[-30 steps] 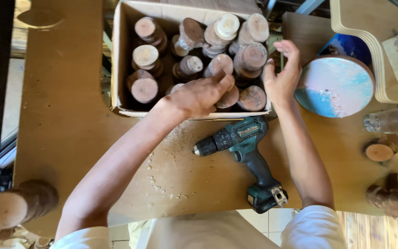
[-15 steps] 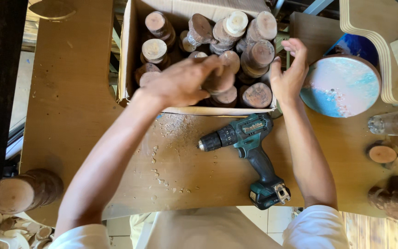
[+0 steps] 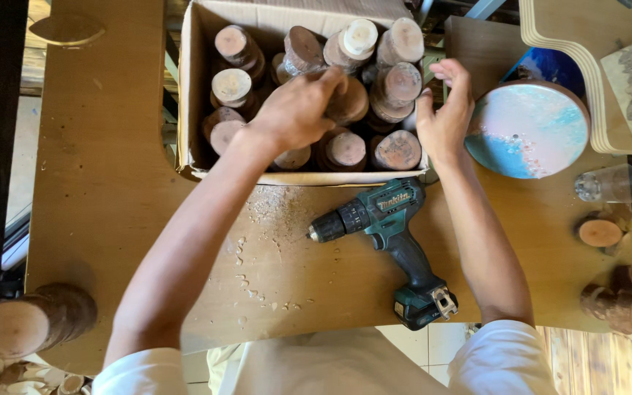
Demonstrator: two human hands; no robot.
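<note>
A cardboard box (image 3: 192, 110) on the wooden table holds several stacks of round wood slices (image 3: 232, 86). My left hand (image 3: 298, 110) reaches into the middle of the box, its fingers closed around a slice (image 3: 352, 99) on one of the stacks. At the box's right wall, my right hand (image 3: 446, 117) rests with fingers spread, holding nothing. A teal cordless drill (image 3: 385, 234) lies on the table in front of the box, between my forearms.
Sawdust (image 3: 268, 212) is scattered left of the drill. A round pink-and-blue disc (image 3: 528, 132) lies to the right, with a glass (image 3: 612, 183) and loose wood slices (image 3: 600, 232) beyond it. A stack of slices (image 3: 34, 322) lies at the table's near left corner.
My left hand has moved deeper into the box, from the front row of slices to the middle stacks. My right hand has stayed at the box's right wall.
</note>
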